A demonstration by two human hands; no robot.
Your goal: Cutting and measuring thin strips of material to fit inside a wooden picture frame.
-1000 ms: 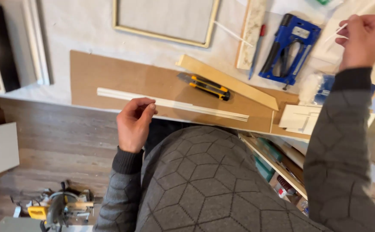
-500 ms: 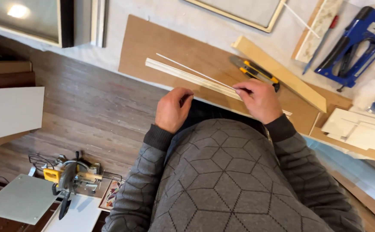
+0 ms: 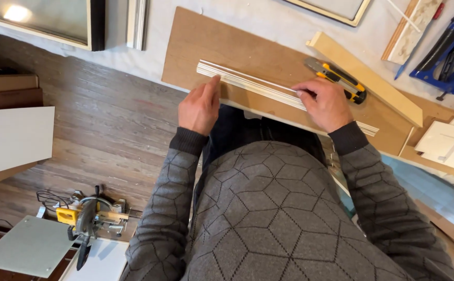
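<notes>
A white-covered worktop point(image 3: 268, 23) ran across the far side, with wooden floor point(image 3: 97, 130) to the left and near. On the worktop lay a large brown board point(image 3: 222, 49), and across it, slanting from far left to near right, a bundle of thin white strips point(image 3: 258, 85). A long pale wooden bar point(image 3: 373, 83) lay on the board further right. A blue tool point(image 3: 448, 47) sat at the far right corner, and a small saw point(image 3: 89, 218) stood on the floor, near left. A yellow-and-black utility knife point(image 3: 336, 78) rested just beyond the right hand. The left hand point(image 3: 200, 106) lay flat, fingers together, fingertips touching the strips near their left end. The right hand point(image 3: 323, 101) pressed down on the strips' middle, fingers curled over them, not gripping anything else
</notes>
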